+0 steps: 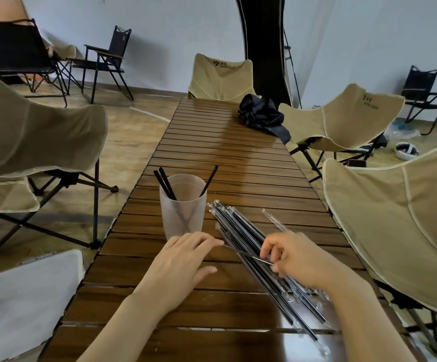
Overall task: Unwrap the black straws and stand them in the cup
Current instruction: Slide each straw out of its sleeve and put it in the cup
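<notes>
cup (183, 220) 1 | standing straws (167, 182) 3 | right hand (293, 259) pinches wrapped straw (246, 254)

Only lettering I can make out: "WATER CLEAR" under a little logo on the far-end beige chair (220, 79). Same print is on the right-side beige chair (342, 121). The characters next to the logo are too small to read.

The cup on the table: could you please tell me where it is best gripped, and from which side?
Grip the cup by its lower wall, probably from the left: three black straws lean over the rim, and the wrapped straws lie close on its right.
</notes>
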`<control>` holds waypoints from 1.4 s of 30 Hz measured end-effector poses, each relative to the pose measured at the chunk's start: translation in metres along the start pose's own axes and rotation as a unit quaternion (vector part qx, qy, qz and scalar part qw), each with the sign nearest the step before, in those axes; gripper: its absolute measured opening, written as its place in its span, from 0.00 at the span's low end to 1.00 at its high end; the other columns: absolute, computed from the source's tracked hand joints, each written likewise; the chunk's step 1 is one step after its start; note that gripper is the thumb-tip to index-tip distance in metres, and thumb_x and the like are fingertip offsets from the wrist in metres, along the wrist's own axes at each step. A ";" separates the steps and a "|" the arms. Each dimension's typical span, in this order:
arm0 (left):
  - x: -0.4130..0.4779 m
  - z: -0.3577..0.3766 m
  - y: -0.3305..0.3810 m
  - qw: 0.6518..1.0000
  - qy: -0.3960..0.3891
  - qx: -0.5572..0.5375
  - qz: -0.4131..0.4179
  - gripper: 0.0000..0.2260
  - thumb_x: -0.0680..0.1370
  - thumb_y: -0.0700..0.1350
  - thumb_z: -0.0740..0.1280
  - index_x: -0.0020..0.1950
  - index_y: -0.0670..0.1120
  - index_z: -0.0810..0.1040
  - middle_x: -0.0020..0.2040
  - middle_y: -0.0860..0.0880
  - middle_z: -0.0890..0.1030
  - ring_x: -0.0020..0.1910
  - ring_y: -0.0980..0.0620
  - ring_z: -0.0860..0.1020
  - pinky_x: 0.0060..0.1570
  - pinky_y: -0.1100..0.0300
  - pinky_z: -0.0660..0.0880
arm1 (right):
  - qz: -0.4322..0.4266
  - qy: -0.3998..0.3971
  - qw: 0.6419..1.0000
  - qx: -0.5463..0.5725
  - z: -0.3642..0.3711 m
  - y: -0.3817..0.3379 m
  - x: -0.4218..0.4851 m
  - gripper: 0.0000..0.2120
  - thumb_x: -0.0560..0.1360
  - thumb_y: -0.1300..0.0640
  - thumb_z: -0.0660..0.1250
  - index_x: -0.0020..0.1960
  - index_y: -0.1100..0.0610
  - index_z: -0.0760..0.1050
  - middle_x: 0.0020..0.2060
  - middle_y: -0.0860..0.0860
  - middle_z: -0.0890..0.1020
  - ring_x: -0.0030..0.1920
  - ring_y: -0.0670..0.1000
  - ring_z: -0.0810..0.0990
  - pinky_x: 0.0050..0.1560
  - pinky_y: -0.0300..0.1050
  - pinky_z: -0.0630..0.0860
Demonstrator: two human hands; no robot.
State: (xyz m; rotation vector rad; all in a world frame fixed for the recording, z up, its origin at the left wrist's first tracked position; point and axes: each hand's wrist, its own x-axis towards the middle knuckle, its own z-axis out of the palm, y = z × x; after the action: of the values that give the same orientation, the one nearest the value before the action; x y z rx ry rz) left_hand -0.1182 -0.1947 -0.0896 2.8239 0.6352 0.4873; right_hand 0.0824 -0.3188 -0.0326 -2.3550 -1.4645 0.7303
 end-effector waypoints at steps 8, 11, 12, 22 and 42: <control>0.002 -0.001 0.008 0.999 0.026 -0.009 0.018 0.21 0.78 0.62 0.51 0.69 0.59 0.67 0.65 0.62 0.70 0.65 0.64 0.66 0.63 0.68 0.53 | -0.041 -0.056 0.998 0.004 -0.017 -0.010 -0.011 0.15 0.71 0.67 0.68 0.42 0.46 0.76 0.27 0.46 0.79 0.29 0.38 0.76 0.35 0.30 0.67; 0.005 -0.009 0.014 0.998 0.010 -0.047 0.046 0.13 0.81 0.56 0.54 0.59 0.55 0.74 0.56 0.59 0.74 0.55 0.63 0.72 0.58 0.67 0.64 | -0.050 -0.046 0.997 0.037 -0.017 -0.011 -0.011 0.13 0.72 0.66 0.67 0.41 0.47 0.78 0.26 0.46 0.79 0.29 0.39 0.77 0.36 0.35 0.71; 0.005 -0.010 0.014 0.997 -0.006 -0.059 0.056 0.13 0.82 0.54 0.54 0.56 0.52 0.76 0.52 0.56 0.76 0.50 0.60 0.74 0.53 0.65 0.68 | -0.053 -0.033 0.997 0.046 -0.017 -0.011 -0.010 0.12 0.72 0.65 0.68 0.40 0.47 0.78 0.26 0.45 0.79 0.29 0.40 0.77 0.36 0.36 0.72; -0.001 -0.027 -0.008 0.997 -0.036 -0.052 -0.036 0.08 0.83 0.44 0.55 0.46 0.49 0.72 0.43 0.52 0.77 0.42 0.58 0.75 0.43 0.71 0.66 | -0.060 0.020 0.998 0.005 -0.018 -0.010 -0.013 0.16 0.77 0.57 0.64 0.30 0.49 0.76 0.28 0.47 0.83 0.29 0.41 0.79 0.38 0.34 0.71; -0.001 -0.005 0.000 0.997 -0.008 -0.072 -0.021 0.10 0.81 0.47 0.55 0.48 0.50 0.75 0.38 0.57 0.70 0.40 0.52 0.75 0.41 0.61 0.70 | -0.108 0.015 0.990 -0.086 -0.005 -0.025 -0.010 0.22 0.77 0.55 0.64 0.24 0.50 0.69 0.25 0.48 0.79 0.23 0.39 0.73 0.36 0.34 0.73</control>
State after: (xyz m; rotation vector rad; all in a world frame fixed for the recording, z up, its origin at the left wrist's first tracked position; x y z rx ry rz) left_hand -0.1211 -0.1950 -0.0855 2.6717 0.6293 0.4811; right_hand 0.0628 -0.3162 -0.0134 -2.2656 -1.7999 0.5290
